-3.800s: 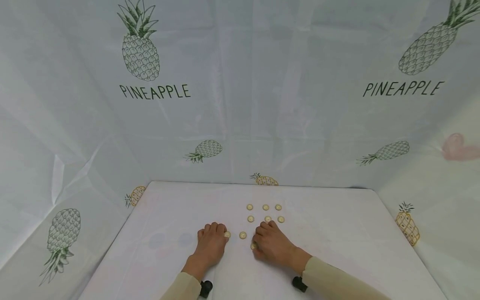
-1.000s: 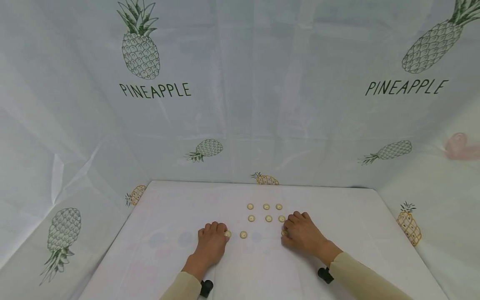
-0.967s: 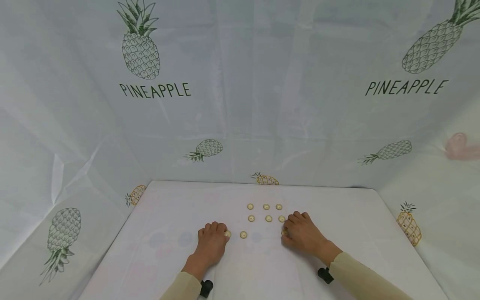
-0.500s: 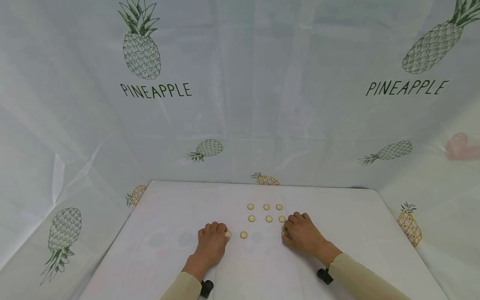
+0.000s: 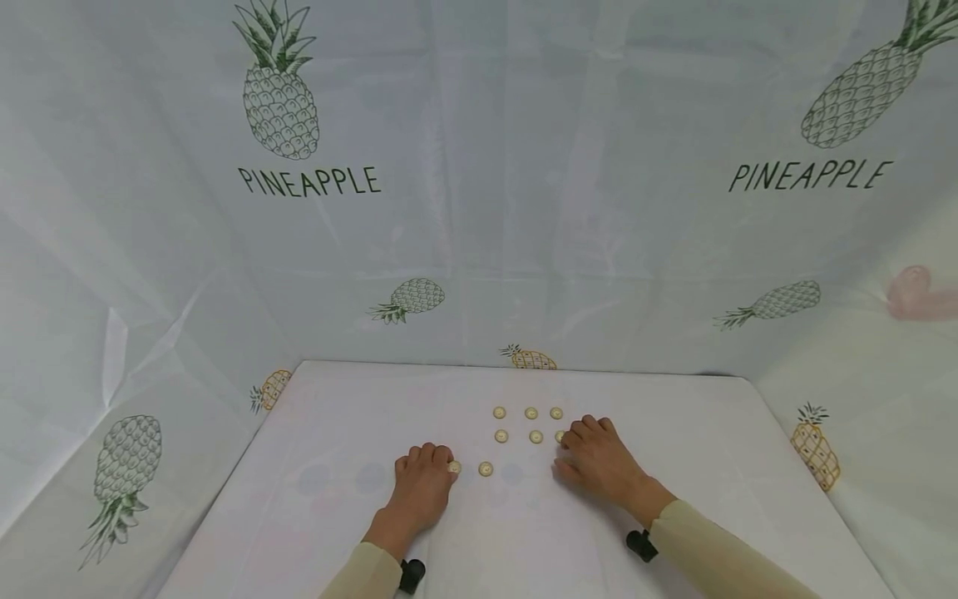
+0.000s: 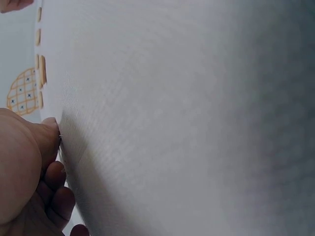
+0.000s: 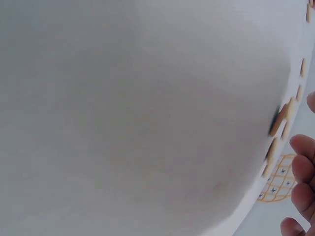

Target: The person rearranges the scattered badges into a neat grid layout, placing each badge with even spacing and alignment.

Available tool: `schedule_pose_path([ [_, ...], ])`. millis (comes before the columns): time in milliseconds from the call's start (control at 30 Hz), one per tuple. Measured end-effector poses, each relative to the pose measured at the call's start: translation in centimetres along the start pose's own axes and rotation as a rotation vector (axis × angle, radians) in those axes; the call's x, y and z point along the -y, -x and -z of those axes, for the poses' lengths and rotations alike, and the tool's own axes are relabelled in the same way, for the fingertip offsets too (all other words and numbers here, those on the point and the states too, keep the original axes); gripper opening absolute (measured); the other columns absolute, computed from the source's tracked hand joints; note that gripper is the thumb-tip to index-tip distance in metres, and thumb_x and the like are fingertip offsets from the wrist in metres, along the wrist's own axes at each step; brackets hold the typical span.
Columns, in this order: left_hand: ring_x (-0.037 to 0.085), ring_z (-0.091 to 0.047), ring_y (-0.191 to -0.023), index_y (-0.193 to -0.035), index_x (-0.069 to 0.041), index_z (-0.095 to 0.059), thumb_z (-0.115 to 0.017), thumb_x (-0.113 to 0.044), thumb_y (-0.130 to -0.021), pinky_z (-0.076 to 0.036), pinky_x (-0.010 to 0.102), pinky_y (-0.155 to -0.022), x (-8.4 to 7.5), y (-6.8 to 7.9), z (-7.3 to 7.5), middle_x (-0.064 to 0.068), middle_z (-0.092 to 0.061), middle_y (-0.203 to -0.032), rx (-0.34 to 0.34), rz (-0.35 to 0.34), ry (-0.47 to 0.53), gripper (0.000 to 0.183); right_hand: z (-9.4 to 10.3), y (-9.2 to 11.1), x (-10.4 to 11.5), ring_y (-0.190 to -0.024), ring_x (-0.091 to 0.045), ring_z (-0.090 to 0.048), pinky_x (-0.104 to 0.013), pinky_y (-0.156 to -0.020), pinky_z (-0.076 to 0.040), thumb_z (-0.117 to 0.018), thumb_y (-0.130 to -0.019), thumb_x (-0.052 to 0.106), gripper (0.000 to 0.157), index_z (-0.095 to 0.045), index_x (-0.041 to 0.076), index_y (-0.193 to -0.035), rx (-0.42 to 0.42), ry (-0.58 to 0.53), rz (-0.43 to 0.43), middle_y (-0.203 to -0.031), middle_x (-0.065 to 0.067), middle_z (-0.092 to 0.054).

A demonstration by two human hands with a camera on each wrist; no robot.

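Note:
At the table's front middle, my left hand (image 5: 422, 485) pinches a small round pale-yellow disc (image 5: 454, 467) at its thumb side; in the left wrist view the thumb (image 6: 48, 129) hides that disc. A similar disc (image 5: 486, 469) lies just right of it, flat on the cloth. My right hand (image 5: 599, 459) hovers beside the right end of the discs, thumb and fingers apart. Its fingertips overlap the edge of one disc (image 5: 560, 437) in the head view. In the right wrist view its fingers (image 7: 302, 168) are relaxed, near a low line of discs (image 7: 278, 122).
More discs form two short rows behind, one in the back row (image 5: 531, 413) and one in the middle row (image 5: 501, 436). The table (image 5: 337, 433) has a white cover. Pineapple-printed cloth (image 5: 479, 208) hangs around its back and sides.
My right hand carried a disc rightward, held still there, then parted its fingers and shifted slightly up and left; that disc is now hidden in the head view. My left hand stays put.

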State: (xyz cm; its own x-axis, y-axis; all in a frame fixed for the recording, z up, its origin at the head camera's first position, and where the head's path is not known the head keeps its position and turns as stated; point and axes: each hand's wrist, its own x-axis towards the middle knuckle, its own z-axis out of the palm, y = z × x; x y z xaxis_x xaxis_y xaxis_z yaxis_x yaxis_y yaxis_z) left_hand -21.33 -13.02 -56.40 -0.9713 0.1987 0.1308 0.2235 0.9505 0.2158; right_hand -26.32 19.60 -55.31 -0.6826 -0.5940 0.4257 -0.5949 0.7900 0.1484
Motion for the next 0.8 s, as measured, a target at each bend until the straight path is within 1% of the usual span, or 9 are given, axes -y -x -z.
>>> schedule_pose_path([
  [167, 0.023, -0.044, -0.093, -0.112, -0.009, -0.061, -0.073, -0.024, -0.1, -0.041, 0.052, -0.088, -0.1, 0.0, 0.0, 0.004, -0.053, -0.098, 0.002, -0.001, -0.003, 0.023, 0.1, -1.6, 1.3, -0.091, -0.02, -0.05, -0.042, -0.085, -0.042, -0.077, -0.092, 0.037, 0.024, -0.072, 0.014, -0.098, 0.02, -0.025, -0.007, -0.095, 0.001, -0.064],
  [300, 0.023, -0.045, -0.093, -0.114, -0.009, -0.061, -0.072, -0.024, -0.101, -0.041, 0.052, -0.089, -0.2, 0.0, 0.1, 0.003, -0.053, -0.097, 0.005, 0.004, 0.007, 0.023, 0.2, -3.2, 2.9, -0.093, -0.021, -0.05, -0.043, -0.088, -0.043, -0.077, -0.092, 0.037, 0.025, -0.071, 0.014, -0.101, 0.034, -0.042, 0.015, -0.098, 0.0, -0.064],
  [533, 0.024, -0.046, -0.095, -0.115, -0.009, -0.061, -0.072, -0.024, -0.102, -0.041, 0.053, -0.091, -0.2, 0.0, 0.3, 0.003, -0.053, -0.098, 0.007, 0.013, 0.017, 0.023, -0.5, -5.3, 5.7, -0.096, -0.02, -0.051, -0.041, -0.088, -0.041, -0.078, -0.092, 0.045, 0.033, -0.071, 0.016, -0.106, 0.051, -0.043, 0.108, -0.101, 0.002, -0.064],
  [700, 0.025, -0.047, -0.095, -0.114, -0.009, -0.061, -0.072, -0.025, -0.101, -0.042, 0.053, -0.089, -0.1, 0.0, 0.3, 0.004, -0.054, -0.099, 0.005, 0.006, -0.002, 0.023, -1.0, -6.2, 7.3, -0.1, -0.019, -0.053, -0.041, -0.091, -0.042, -0.072, -0.096, 0.045, 0.031, -0.072, 0.017, -0.111, 0.114, -0.041, 0.155, -0.107, 0.003, -0.065],
  [800, 0.025, -0.047, -0.094, -0.112, -0.01, -0.061, -0.073, -0.024, -0.101, -0.042, 0.052, -0.087, -0.1, 0.0, 0.3, 0.004, -0.054, -0.098, 0.002, -0.002, -0.01, 0.022, -1.3, -6.5, 7.9, -0.1, -0.018, -0.053, -0.039, -0.09, -0.042, -0.067, -0.099, 0.043, 0.028, -0.071, 0.018, -0.111, 0.139, -0.044, 0.181, -0.108, 0.003, -0.065],
])
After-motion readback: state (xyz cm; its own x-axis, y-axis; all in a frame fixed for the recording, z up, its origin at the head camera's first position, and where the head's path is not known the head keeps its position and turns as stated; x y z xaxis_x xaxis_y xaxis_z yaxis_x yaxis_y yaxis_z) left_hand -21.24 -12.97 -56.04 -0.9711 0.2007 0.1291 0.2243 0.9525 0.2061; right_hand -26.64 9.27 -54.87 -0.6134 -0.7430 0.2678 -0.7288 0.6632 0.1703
